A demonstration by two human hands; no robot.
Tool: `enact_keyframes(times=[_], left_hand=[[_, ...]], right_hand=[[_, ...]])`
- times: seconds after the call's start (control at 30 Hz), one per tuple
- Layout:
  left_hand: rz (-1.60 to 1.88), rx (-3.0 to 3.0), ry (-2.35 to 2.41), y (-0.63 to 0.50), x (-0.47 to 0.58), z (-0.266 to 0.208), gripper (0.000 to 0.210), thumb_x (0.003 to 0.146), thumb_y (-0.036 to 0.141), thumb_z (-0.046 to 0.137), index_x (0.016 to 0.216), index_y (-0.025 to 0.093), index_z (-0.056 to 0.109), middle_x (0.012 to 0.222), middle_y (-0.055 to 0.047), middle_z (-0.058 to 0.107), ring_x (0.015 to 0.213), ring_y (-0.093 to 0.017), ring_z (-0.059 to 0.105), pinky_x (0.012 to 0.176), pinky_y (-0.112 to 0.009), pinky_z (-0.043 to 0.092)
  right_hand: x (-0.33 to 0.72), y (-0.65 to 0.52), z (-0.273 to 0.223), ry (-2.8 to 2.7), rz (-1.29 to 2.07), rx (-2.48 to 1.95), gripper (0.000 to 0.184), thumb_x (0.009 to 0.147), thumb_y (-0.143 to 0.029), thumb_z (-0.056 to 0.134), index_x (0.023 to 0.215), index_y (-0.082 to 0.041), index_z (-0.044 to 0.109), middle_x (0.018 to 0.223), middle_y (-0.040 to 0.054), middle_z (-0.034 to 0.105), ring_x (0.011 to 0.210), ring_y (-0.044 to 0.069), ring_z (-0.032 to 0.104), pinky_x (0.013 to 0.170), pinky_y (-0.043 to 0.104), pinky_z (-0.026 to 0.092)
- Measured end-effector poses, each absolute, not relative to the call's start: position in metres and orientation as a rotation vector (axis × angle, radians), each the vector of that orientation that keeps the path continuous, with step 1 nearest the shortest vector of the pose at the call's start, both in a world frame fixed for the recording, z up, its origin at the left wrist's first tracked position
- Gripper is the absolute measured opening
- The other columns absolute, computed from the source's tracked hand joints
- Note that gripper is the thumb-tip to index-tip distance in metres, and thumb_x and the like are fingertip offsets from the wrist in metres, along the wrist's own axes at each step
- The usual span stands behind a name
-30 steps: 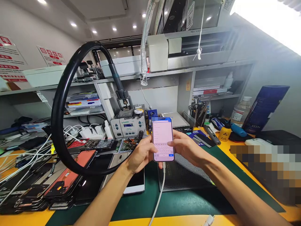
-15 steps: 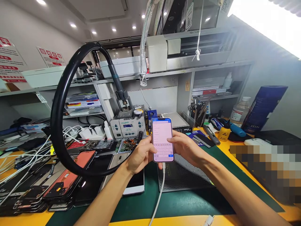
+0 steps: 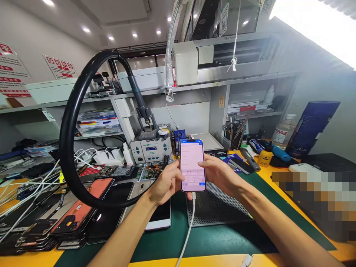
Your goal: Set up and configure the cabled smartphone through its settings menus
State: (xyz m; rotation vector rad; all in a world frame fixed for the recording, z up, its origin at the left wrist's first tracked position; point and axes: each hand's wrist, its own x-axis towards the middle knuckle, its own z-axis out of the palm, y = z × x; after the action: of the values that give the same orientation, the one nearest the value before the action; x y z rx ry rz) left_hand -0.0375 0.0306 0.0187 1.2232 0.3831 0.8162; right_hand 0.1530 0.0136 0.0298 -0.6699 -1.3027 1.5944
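A smartphone (image 3: pixel 192 157) is held upright between both hands, its lit screen showing a list above an on-screen keyboard. My left hand (image 3: pixel 167 181) grips its left edge, the thumb over the lower left of the keys and a fingertip showing beneath. My right hand (image 3: pixel 218 170) is closed around the right edge, with its thumb over the screen just above the keyboard. From the phone's bottom end a white charging cable (image 3: pixel 189 226) runs down to the bench's front edge. Behind and below the phone lies a dark perforated metal plate (image 3: pixel 219 207) on the green mat (image 3: pixel 222 241).
Stacks of phone screens and parts (image 3: pixel 80 211) cover the left side, beneath a looped black hose (image 3: pixel 66 148). A rework station (image 3: pixel 151 149) stands behind. Tweezers and tools, a yellow bottle (image 3: pixel 265 155) and a clear bottle (image 3: pixel 283 131) are at right. A cable plug (image 3: pixel 247 260) lies in front.
Almost nothing differs. My right thumb has shifted very slightly up and right on the screen; the phone and my left hand stay in place.
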Motion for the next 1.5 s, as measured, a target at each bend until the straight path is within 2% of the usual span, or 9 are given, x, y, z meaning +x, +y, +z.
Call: enact_keyframes(times=[0.23,0.6,0.77,1.13,1.5], left_hand=[[0.798,1.217,0.356,0.0325,-0.0395,0.0169,0.046,0.077,0.009,0.049,0.121,0.016,0.057,0.104,-0.01,0.067,0.079,-0.024,0.067,0.054,-0.035,0.059],[0.818,1.194,0.365,0.0306,-0.0376,0.0199,0.049,0.074,0.008,0.05,0.122,0.015,0.057,0.104,-0.01,0.068,0.07,-0.021,0.066,0.051,-0.036,0.059],[0.817,1.147,0.377,0.0309,-0.037,0.02,0.052,0.072,0.007,0.051,0.123,0.015,0.057,0.109,-0.011,0.068,0.079,-0.024,0.068,0.05,-0.035,0.06],[0.805,1.142,0.383,0.0303,-0.038,0.0204,0.053,0.073,0.009,0.052,0.124,0.016,0.058,0.108,-0.01,0.07,0.08,-0.024,0.07,0.052,-0.033,0.061],[0.807,1.152,0.371,0.0314,-0.0379,0.0187,0.053,0.073,0.008,0.051,0.125,0.016,0.057,0.11,-0.011,0.068,0.077,-0.025,0.069,0.05,-0.036,0.061]], right_hand=[[0.1519,0.0135,0.0305,-1.27,1.616,-0.633,0.031,0.087,-0.026,0.059,0.116,-0.016,0.069,0.106,0.0104,0.075,0.088,0.025,0.068,0.08,0.039,0.053],[0.1527,0.0148,0.0282,-1.273,1.623,-0.64,0.034,0.087,-0.03,0.059,0.118,-0.016,0.066,0.109,0.0116,0.074,0.091,0.027,0.067,0.079,0.039,0.053],[0.1523,0.0149,0.0288,-1.265,1.626,-0.661,0.038,0.085,-0.032,0.061,0.12,-0.017,0.064,0.111,0.0115,0.073,0.094,0.028,0.066,0.079,0.04,0.051],[0.1519,0.0151,0.0293,-1.25,1.622,-0.687,0.037,0.084,-0.034,0.061,0.117,-0.018,0.064,0.111,0.0113,0.073,0.094,0.028,0.065,0.079,0.039,0.049],[0.1529,0.0162,0.0279,-1.248,1.637,-0.672,0.037,0.086,-0.034,0.059,0.119,-0.017,0.065,0.112,0.0114,0.074,0.093,0.027,0.065,0.079,0.039,0.05]])
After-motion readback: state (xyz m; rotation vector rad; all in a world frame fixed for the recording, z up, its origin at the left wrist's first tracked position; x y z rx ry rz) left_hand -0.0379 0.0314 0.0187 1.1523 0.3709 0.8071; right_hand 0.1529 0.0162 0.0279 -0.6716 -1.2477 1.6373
